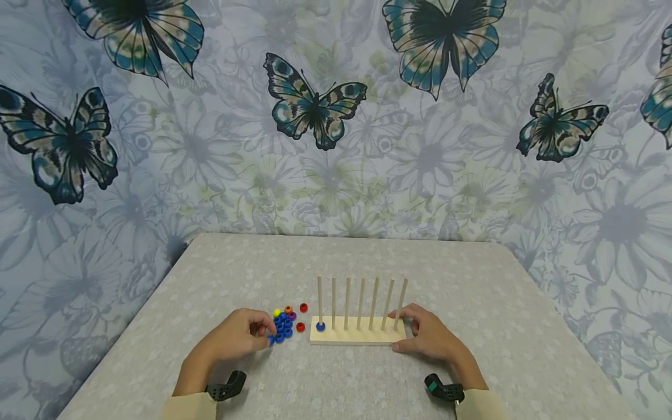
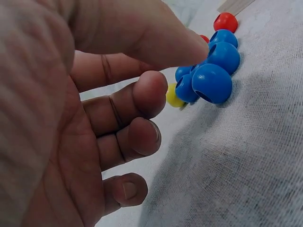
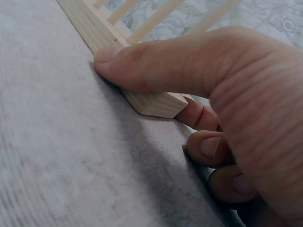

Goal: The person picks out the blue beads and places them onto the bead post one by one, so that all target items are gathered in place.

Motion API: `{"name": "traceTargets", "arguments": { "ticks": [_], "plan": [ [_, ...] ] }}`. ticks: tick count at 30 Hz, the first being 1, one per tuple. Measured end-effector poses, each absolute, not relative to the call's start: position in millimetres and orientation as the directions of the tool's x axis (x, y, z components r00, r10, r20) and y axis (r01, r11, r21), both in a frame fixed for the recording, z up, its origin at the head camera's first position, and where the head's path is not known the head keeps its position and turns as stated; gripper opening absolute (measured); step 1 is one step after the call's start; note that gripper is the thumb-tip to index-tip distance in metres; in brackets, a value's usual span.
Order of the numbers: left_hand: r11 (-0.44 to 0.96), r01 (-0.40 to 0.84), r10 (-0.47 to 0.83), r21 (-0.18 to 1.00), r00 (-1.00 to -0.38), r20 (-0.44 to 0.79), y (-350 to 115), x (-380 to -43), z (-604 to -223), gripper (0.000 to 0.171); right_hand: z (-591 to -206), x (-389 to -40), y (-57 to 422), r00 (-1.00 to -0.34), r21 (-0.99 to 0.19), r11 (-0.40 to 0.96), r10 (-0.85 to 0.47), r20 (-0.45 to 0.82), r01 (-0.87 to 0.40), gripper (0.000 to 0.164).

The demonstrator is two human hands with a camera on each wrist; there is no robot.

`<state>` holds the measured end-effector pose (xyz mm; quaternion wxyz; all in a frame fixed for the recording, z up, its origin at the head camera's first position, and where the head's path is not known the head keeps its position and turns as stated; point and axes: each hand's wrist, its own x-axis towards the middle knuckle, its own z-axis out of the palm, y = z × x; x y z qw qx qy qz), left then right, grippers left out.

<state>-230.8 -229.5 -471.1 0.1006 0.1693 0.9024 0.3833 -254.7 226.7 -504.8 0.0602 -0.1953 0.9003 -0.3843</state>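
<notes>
A pale wooden peg board with several upright pegs stands on the table, one blue bead around the foot of its leftmost peg. My right hand grips the board's right end, thumb along the front edge and fingers behind. Left of the board, my left hand reaches to a cluster of blue beads, fingers loosely bent. In the left wrist view its thumb tip overlaps the blue beads, and the index fingertip is hidden behind the thumb.
Around the blue cluster lie a yellow bead, an orange bead, a purple bead and two red beads nearer the board. A pale patterned cloth covers the table. Behind it hangs a butterfly-print backdrop.
</notes>
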Motion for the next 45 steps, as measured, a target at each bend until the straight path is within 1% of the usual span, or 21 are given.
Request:
{"name": "traceTargets", "arguments": {
  "ticks": [9,23,33,45],
  "plan": [
    [0.666,0.204,0.367,0.718,-0.927,-0.078,-229.0,-229.9,-472.0,0.017,-502.9,-253.9,226.2,-0.917,-0.722,0.622,-0.397,0.044,-0.304,0.061],
    [0.666,0.2,0.37,0.719,-0.925,-0.085,-229.1,-229.7,-475.2,0.015,-503.7,-252.1,227.0,-0.917,-0.729,0.615,-0.397,0.042,-0.3,0.061],
    [0.676,0.186,0.357,0.713,-0.929,-0.097,-229.2,-230.3,-477.3,0.017,-504.6,-253.4,226.5,-0.916,-0.727,0.612,-0.398,0.056,-0.311,0.059],
    [0.689,0.183,0.352,0.701,-0.931,-0.103,-231.0,-230.2,-479.0,0.015,-503.4,-253.4,225.6,-0.919,-0.732,0.617,-0.392,0.032,-0.289,0.06]
  ]
}}
